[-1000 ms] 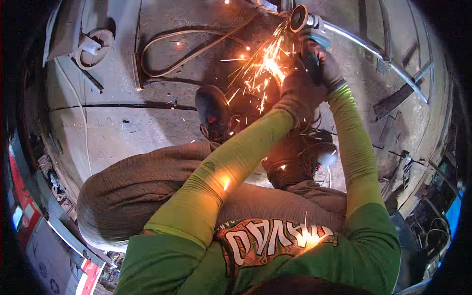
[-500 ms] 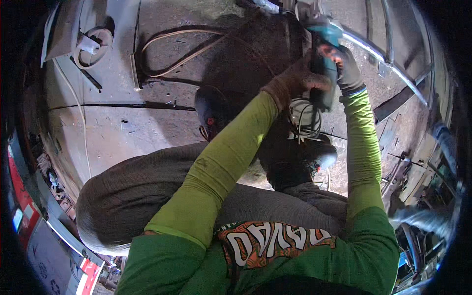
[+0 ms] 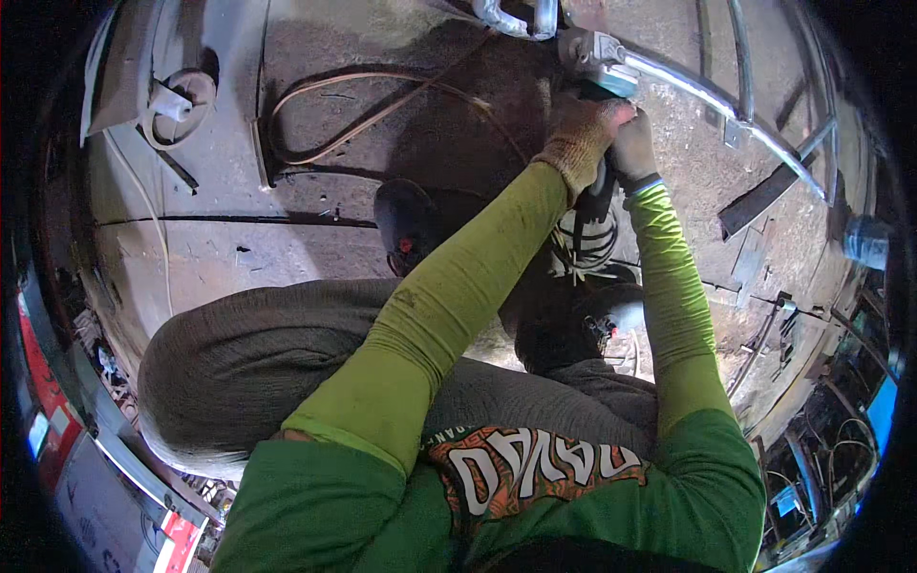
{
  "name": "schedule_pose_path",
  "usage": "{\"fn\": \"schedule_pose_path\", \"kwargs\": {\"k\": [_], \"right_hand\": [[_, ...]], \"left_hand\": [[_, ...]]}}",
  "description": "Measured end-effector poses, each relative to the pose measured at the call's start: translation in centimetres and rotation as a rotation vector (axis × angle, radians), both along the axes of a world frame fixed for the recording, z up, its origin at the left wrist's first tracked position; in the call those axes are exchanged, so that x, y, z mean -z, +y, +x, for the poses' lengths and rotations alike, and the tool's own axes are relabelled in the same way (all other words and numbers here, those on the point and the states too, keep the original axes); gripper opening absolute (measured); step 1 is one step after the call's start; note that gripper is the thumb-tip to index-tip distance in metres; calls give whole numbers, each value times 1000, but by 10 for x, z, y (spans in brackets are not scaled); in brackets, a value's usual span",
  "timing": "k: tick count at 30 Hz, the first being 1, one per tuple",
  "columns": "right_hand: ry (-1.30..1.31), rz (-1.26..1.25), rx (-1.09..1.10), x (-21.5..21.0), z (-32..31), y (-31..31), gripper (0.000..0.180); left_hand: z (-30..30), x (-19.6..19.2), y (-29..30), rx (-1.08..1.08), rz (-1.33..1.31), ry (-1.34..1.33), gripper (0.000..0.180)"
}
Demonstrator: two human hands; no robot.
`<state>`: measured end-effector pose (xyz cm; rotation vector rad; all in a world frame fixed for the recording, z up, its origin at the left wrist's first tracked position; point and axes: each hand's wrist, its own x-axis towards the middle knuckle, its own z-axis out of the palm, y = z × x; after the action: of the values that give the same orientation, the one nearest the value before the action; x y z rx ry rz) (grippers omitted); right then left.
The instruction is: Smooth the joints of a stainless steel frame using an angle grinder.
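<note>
An angle grinder [image 3: 611,83] with a teal body and a grey metal head is gripped between my two gloved hands at the upper middle. My left hand [image 3: 585,138], in a knitted work glove, is closed around its body. Close against it on the right, my right hand [image 3: 632,148] is also closed on the grinder, its fingers partly hidden. The grinder's head lies next to a bare metal tube [image 3: 683,84] that runs down to the right. Whether a disc touches the tube, I cannot tell. A bundled pale cable [image 3: 594,239] lies below my hands.
A bent shiny tube [image 3: 521,24] stands at the top. A looped cable [image 3: 349,74] lies on the floor to the left, beyond it a round ring-shaped piece [image 3: 181,107]. A dark flat bar [image 3: 759,202] and scattered metal scraps [image 3: 778,329] are on the right.
The grinder has turned and moved slightly up and left, showing its head more clearly. Both hands have drawn together around it, the right one shifting left and down.
</note>
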<state>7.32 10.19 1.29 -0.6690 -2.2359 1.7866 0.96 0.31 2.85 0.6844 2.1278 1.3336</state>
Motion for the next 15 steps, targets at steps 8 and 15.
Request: {"fn": "schedule_pose_path", "kwargs": {"k": [8,15], "right_hand": [[41,16,-112,-15,-19,3,19],[-6,77,16,-13,-21,-3,25]], "left_hand": [[-6,6,10,-398,557,-614,24],[-9,0,1,-379,435,-648,24]]}}
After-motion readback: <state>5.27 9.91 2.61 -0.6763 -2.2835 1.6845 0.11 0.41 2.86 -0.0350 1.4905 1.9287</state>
